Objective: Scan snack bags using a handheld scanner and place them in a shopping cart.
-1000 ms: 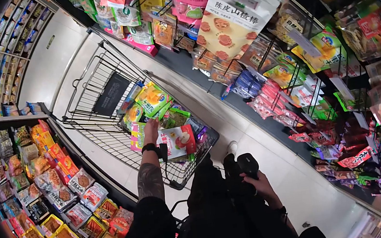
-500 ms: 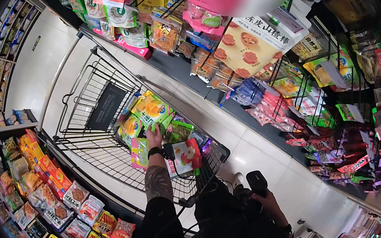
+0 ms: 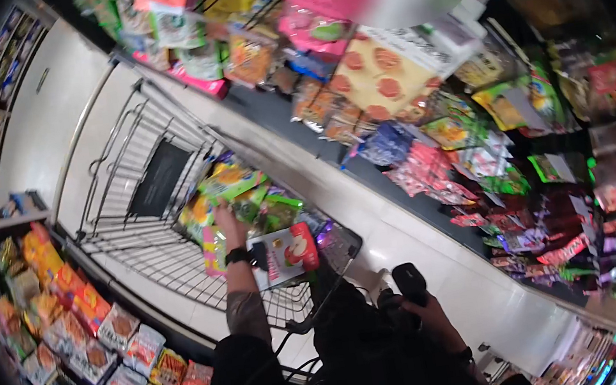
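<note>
My left hand [image 3: 229, 225] reaches down into a wire shopping cart [image 3: 115, 247], its fingers closed at the lower edge of a green and yellow snack bag [image 3: 233, 178]. Motion blurs the fingertips. Beside that hand lie a pink and yellow packet [image 3: 213, 251], a dark green see-through bag [image 3: 279, 212] and a white and red bag with an apple picture [image 3: 289, 254]. My right hand [image 3: 431, 315], low and outside the cart, is wrapped round a black handheld device [image 3: 410, 285] with a rounded head.
Shelves of hanging snack bags [image 3: 430, 167] run along the right. Packaged foods [image 3: 100, 340] fill a display at lower left. A pale tiled floor [image 3: 403, 250] lies between cart and shelves. A black panel [image 3: 159, 178] hangs inside the cart.
The view has shifted, so the shelves sit further left. The green and yellow bag has tipped and now shows more edge-on at my left hand. My right hand keeps the black device.
</note>
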Action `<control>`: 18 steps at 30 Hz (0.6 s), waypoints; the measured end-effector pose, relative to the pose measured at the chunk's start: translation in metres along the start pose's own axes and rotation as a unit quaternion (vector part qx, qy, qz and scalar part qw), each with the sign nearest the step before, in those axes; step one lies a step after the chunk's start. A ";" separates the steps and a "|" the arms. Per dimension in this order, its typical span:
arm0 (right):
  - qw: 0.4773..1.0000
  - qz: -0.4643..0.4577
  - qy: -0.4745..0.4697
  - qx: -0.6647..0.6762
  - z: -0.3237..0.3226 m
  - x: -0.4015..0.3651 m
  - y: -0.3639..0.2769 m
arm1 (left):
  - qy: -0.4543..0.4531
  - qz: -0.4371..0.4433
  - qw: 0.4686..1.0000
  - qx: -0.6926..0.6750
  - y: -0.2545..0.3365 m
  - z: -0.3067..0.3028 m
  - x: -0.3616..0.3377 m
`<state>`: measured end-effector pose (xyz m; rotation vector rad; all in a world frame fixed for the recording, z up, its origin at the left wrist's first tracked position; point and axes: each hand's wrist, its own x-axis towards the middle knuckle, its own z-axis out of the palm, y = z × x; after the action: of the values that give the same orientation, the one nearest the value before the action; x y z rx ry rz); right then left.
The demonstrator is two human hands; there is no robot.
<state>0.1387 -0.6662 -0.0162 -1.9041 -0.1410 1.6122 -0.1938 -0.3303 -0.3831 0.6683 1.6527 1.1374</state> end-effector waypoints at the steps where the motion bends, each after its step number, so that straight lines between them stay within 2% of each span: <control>1: 1.000 -0.011 0.000 0.006 -0.005 0.000 0.004 | -0.032 -0.002 0.999 0.032 0.012 -0.005 -0.007; 2: 0.999 -0.027 -0.019 0.013 -0.012 0.009 0.019 | -0.065 -0.003 0.996 0.063 0.027 -0.009 -0.014; 3: 0.998 -0.053 -0.029 -0.002 -0.008 0.004 0.004 | -0.064 -0.036 0.993 0.089 0.053 -0.011 -0.023; 4: 0.998 -0.051 -0.037 -0.019 -0.015 0.010 0.016 | -0.058 0.019 0.997 -0.036 0.069 -0.003 -0.042; 5: 0.995 -0.090 -0.039 -0.024 -0.018 0.015 0.022 | -0.099 0.070 0.988 0.100 0.092 -0.014 -0.056; 6: 0.996 -0.063 -0.048 -0.041 -0.023 0.023 0.032 | -0.149 0.149 0.950 0.229 0.109 -0.022 -0.064; 7: 0.996 -0.064 -0.044 -0.043 -0.024 0.023 0.025 | -0.078 0.325 0.904 0.266 0.118 -0.016 -0.084; 8: 0.996 -0.064 -0.046 -0.045 -0.024 0.023 0.017 | -0.135 0.316 0.893 0.290 0.159 -0.013 -0.112; 9: 0.995 -0.087 -0.032 -0.024 -0.024 0.020 0.009 | -0.211 0.193 0.901 0.325 0.228 -0.001 -0.158; 12: 0.991 -0.134 -0.011 0.018 -0.031 0.013 -0.004 | -0.258 0.326 0.858 0.302 0.290 0.010 -0.214; 15: 0.987 -0.158 0.000 0.020 -0.052 0.022 0.001 | -0.260 0.471 0.757 0.372 0.342 0.031 -0.259; 18: 0.973 -0.209 -0.028 0.094 -0.079 0.016 -0.009 | -0.176 0.667 0.603 0.400 0.384 0.060 -0.310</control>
<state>0.2183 -0.6827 -0.0205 -1.5601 -0.3740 1.3418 -0.0580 -0.4101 0.0888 2.8369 1.0352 0.9121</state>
